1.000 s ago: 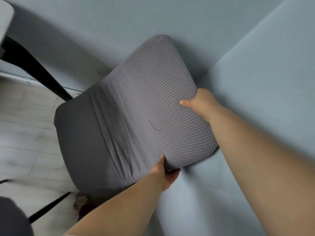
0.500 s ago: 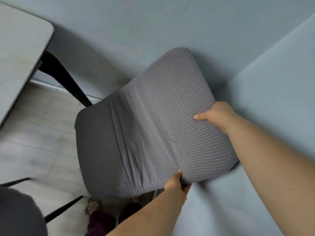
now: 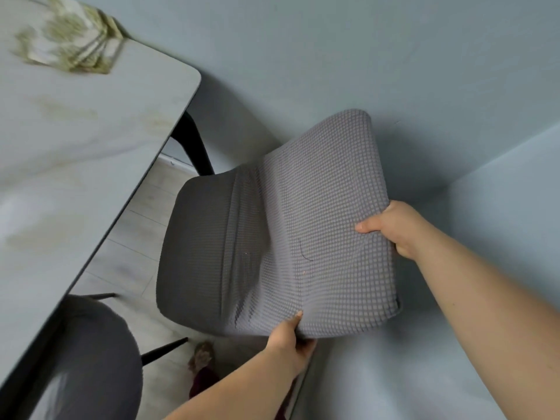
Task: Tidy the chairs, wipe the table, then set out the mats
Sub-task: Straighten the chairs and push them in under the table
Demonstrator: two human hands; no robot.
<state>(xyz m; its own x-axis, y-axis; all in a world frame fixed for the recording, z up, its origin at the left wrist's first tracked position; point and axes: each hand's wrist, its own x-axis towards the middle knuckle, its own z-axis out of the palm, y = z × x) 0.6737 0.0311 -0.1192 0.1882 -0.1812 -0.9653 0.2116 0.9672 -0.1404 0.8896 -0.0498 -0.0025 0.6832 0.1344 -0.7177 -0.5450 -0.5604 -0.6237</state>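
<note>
While the pale tabletop (image 3: 75,177) at far left shows yellowish smears, a blurred stack of green-patterned folded pieces (image 3: 69,40), probably the mats, lies bunched in its far corner, likely parked out of the way. On that evidence the wiping and laying-out are not yet done.

A dark grey chair (image 3: 91,359) at lower left sits with its seat partly beneath the table edge. Next comes the chair in hand, a grey waffle-covered chair (image 3: 242,253). It stands beside the black table leg (image 3: 194,144), its seat facing the table but apart from it and its backrest close to the blue wall (image 3: 333,56).

The left hand (image 3: 288,338) pinches the backrest's near edge, thumb on the front and fingers curled behind. The right hand (image 3: 391,228) wraps the top edge, thumb forward and fingers hidden behind the fabric. Gripping at two spread points probably lets the person steer the chair squarely toward the table without it twisting in the tight corner.
</note>
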